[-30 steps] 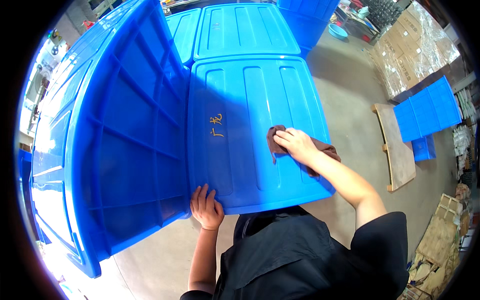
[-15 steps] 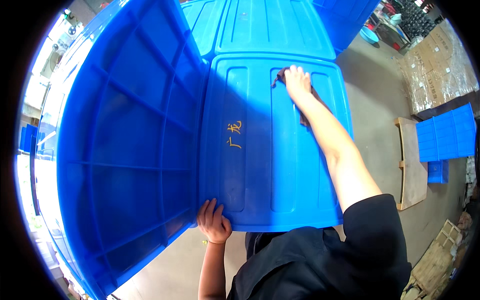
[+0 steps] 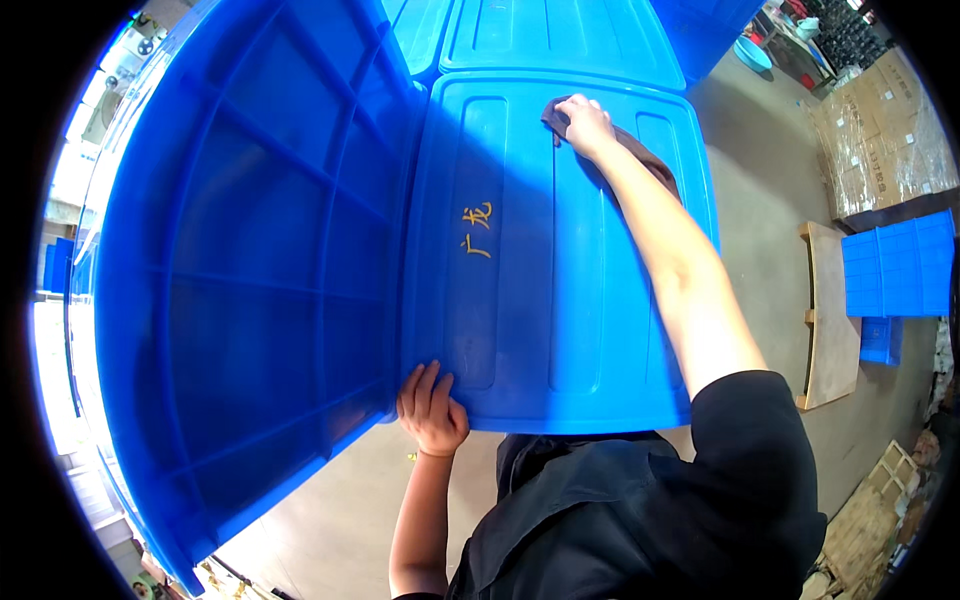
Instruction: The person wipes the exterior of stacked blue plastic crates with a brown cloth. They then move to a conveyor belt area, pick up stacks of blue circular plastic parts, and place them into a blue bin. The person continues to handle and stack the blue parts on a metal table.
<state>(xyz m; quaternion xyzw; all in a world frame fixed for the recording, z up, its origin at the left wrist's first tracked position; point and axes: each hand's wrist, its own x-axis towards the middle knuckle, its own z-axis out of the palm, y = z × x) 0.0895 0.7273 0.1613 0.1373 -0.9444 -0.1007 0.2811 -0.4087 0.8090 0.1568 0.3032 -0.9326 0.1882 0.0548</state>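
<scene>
A large blue plastic lid (image 3: 513, 330) with raised panels and yellow painted characters lies flat in front of me. Near its far side, my right hand (image 3: 586, 124) presses a dark brown cloth (image 3: 648, 160) onto the surface, fingers closed round it; part of the cloth trails under my forearm. My left hand (image 3: 433, 410) rests at the lid's near left corner with its fingers stretched out over the edge, holding nothing that I can see. Close to its left rises a tall blue ribbed plastic bin (image 3: 255, 235). The lid's left part is in shadow.
More blue lids (image 3: 560, 40) adjoin at the far side. To the right stand a wooden pallet (image 3: 828, 315), a blue crate (image 3: 898, 265) and wrapped cardboard boxes (image 3: 875, 130). A light blue basin (image 3: 752, 54) sits on the floor at the far right.
My right hand and the cloth have slid a little farther toward the lid's far edge and slightly left across it. My left hand stays at the near corner. The whole view has shifted slightly.
</scene>
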